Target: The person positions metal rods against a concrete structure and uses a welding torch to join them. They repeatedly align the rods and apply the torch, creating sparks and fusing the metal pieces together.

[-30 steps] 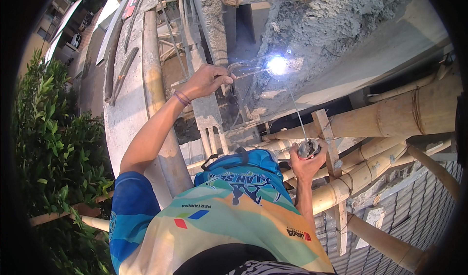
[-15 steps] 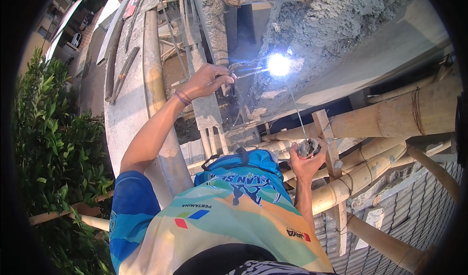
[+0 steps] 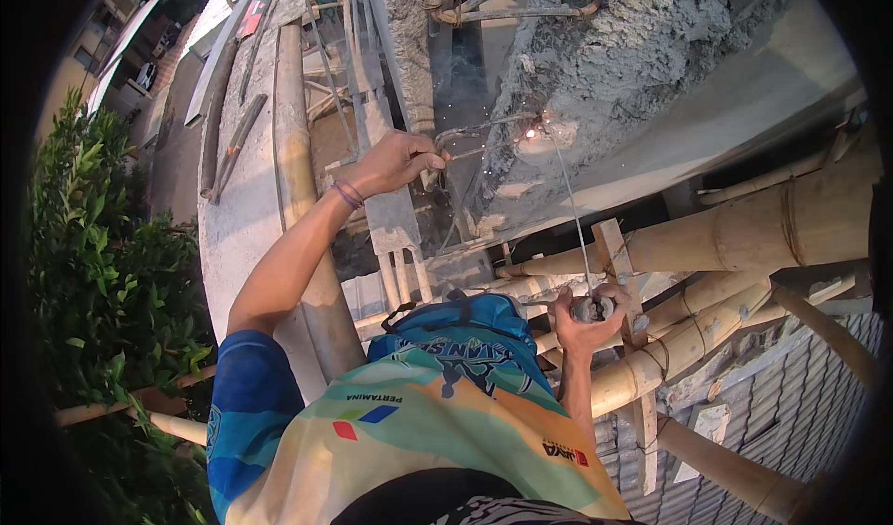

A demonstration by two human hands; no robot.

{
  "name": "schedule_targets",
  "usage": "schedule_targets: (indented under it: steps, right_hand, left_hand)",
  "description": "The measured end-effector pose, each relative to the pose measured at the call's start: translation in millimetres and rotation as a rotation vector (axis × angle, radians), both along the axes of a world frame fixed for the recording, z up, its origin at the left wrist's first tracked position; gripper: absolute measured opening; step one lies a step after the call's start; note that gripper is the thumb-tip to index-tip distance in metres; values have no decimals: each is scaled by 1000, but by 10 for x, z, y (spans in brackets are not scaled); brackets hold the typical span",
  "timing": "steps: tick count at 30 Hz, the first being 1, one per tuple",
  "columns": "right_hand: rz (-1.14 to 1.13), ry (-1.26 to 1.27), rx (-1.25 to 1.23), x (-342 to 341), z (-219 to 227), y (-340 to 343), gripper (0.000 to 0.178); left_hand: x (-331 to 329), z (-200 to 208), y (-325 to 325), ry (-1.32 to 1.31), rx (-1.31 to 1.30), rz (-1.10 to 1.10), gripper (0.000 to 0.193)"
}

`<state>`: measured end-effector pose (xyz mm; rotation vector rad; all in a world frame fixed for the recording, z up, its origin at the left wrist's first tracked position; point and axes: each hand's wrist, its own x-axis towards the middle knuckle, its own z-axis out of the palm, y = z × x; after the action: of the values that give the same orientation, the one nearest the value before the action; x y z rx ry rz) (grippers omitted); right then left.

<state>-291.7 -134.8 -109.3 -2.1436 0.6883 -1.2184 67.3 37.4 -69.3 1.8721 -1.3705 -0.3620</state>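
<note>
My left hand [image 3: 400,162] is closed in a pinch around the near end of a thin bent steel rod [image 3: 484,129], whose far end reaches the rough grey concrete [image 3: 642,51]. A small orange-glowing spot [image 3: 531,133] shows at that end, with sparks around it. Lower and to the right, my right hand [image 3: 581,334] is wrapped round a welding electrode holder [image 3: 592,310], seen end-on and dirty grey. From the holder a long thin welding electrode [image 3: 574,204] runs up, its tip close to the glowing spot; whether it touches cannot be made out.
Thick bamboo poles [image 3: 726,232] cross on the right above a corrugated roof [image 3: 791,432]. An upright wooden slat [image 3: 642,413] stands beside my right hand. On the left are a concrete ledge [image 3: 242,246] with loose sticks and a leafy tree [image 3: 102,292]. Another rod [image 3: 521,13] sticks out above.
The bright white welding arc has died down to a small orange glow with sparks. My right hand and the holder have shifted slightly lower; my left hand keeps its grip.
</note>
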Motion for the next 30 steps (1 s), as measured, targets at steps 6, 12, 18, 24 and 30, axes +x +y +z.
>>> schedule_targets:
  steps: [6, 12, 18, 24, 30]
  right_hand:
    - [-54, 17, 58, 40, 202, 27, 51]
    - [-45, 42, 176, 38, 137, -9, 51]
    - [-10, 76, 303, 23, -20, -36, 49]
    - [-69, 103, 257, 62, -46, -44, 51]
    - [-53, 120, 228, 74, -60, -75, 51]
  left_hand:
    - [2, 10, -5, 3, -28, -9, 24]
    - [2, -19, -7, -26, -18, 8, 25]
    - [16, -40, -24, -33, -16, 5, 23]
    - [15, -26, -16, -13, -38, -21, 21]
    - [7, -18, -13, -3, -97, -33, 23]
